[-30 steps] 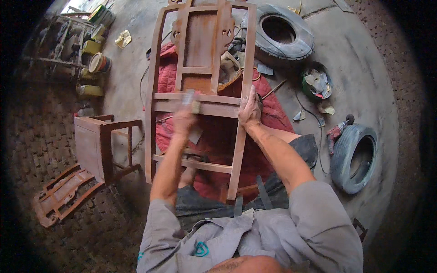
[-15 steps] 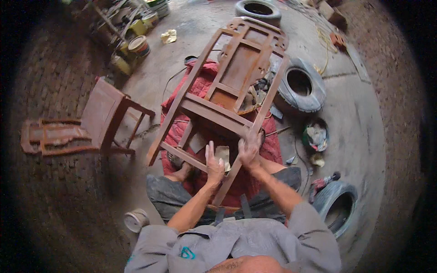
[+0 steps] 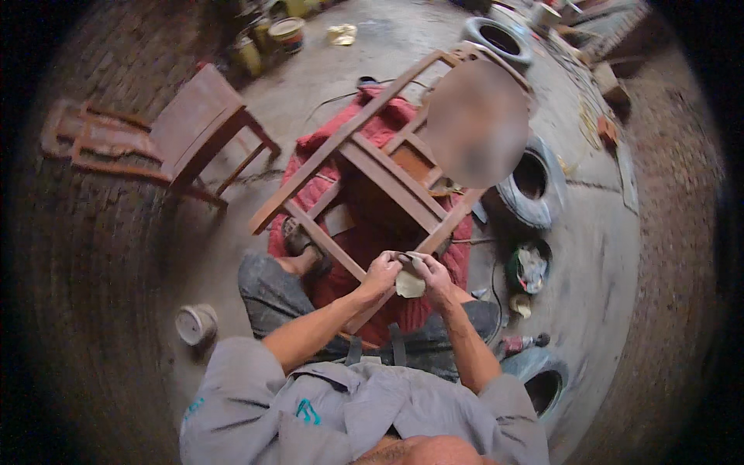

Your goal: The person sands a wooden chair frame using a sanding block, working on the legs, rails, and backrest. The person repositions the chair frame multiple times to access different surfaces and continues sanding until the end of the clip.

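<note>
Both my hands meet over the near end of a wooden chair (image 3: 395, 194), which is tipped over on a red cloth (image 3: 318, 170) between my legs. Pinched in the fingers of my left hand (image 3: 380, 274) and my right hand (image 3: 435, 279) is a piece of sandpaper (image 3: 410, 284), pale on its face and dark along its bent upper edge. The chair's legs and rails point toward me, with the rail joint just beneath my hands. A blurred patch covers most of the chair's back panel.
A second wooden chair (image 3: 198, 128) lies at the left. Tyres (image 3: 535, 182) and a dark tub (image 3: 529, 266) stand along the right. A white bucket (image 3: 196, 324) is near my left knee; more buckets (image 3: 287, 35) stand at the far left. A cable (image 3: 496, 287) trails by my right knee.
My right hand has come off the chair's side rail and joined the left. Both hands now grip the sandpaper, which was at the left hand before. The view has swung.
</note>
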Demonstrator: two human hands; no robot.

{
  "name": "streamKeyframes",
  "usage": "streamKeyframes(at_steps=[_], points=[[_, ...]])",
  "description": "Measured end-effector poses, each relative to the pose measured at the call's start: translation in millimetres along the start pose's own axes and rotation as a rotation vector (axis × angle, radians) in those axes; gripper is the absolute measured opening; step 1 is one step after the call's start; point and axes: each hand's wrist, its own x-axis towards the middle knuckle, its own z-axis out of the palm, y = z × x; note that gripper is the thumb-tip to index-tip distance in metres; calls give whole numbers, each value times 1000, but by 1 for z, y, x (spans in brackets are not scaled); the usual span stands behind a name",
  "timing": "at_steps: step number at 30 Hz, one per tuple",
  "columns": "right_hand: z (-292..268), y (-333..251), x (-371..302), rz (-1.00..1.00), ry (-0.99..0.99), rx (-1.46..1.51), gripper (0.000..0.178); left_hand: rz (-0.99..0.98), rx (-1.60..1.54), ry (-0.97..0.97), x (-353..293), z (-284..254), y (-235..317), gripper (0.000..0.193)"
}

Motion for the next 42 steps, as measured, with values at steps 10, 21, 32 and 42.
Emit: streamKeyframes(at_steps=[10, 21, 32, 42], points=[[-20, 22, 23, -470, -83, -1177, 69, 224, 910, -149, 99, -72, 87, 29], [-109, -44, 117, -850, 117, -1462, 50, 297, 1423, 325, 209, -255, 101, 53], [-109, -74, 165, -691, -206, -1708, 79, 342, 1417, 377, 192, -251, 103, 47], [-115, -68, 163, -746, -166, -1618, 77, 281, 1422, 400, 194, -248, 103, 47]])
